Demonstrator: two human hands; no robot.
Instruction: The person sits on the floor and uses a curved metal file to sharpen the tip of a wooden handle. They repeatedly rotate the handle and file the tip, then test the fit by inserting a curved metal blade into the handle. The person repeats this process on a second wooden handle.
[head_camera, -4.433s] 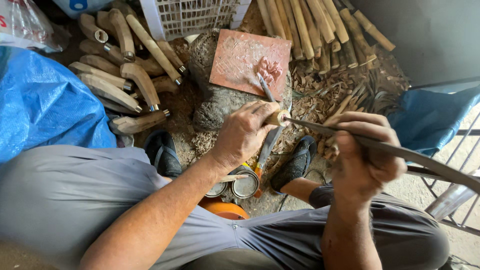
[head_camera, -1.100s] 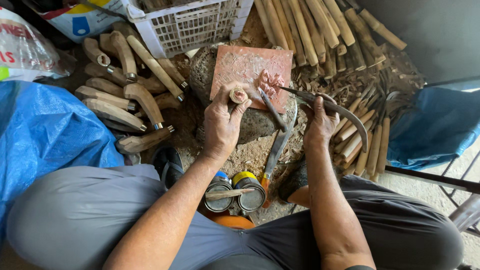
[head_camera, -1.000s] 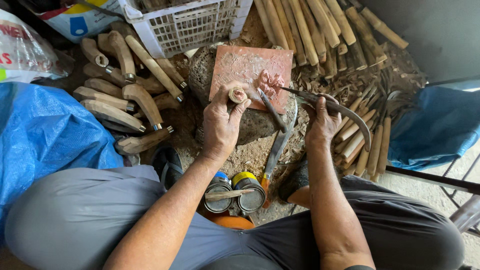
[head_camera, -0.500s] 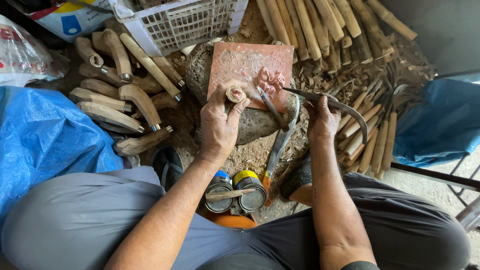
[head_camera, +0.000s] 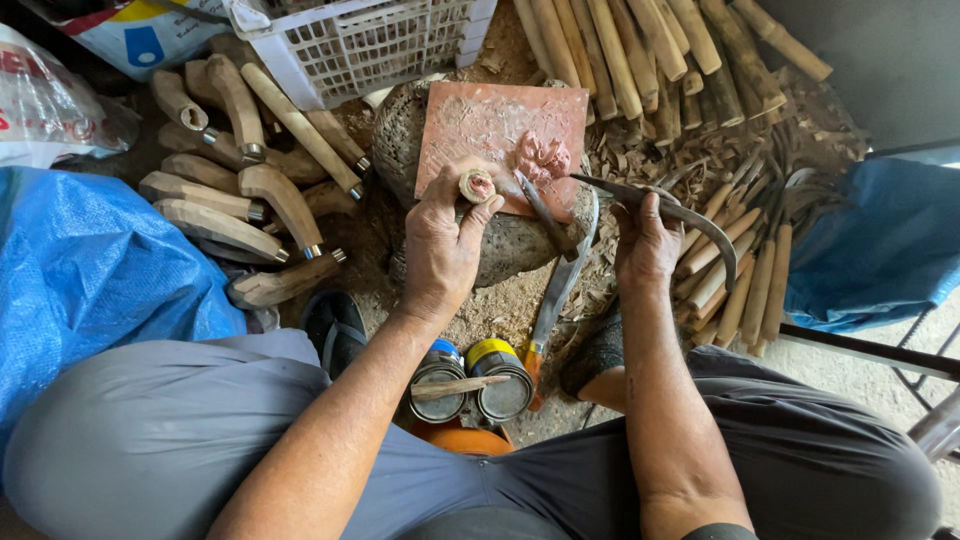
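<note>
Handle fitting, blade not yet seated. The left hand (head_camera: 440, 245) closes around a wooden handle (head_camera: 476, 186), its ferruled end up, at the near edge of the reddish tile (head_camera: 470, 125). The right hand (head_camera: 645, 240) grips a curved sickle blade (head_camera: 670, 210), tang apart from the socket; finished handles (head_camera: 240, 190) lie left.

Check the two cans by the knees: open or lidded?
Cannot tell. The two cans stand upright with a wooden stick lying across their tops, but their tops show no clear lid or contents.
</note>
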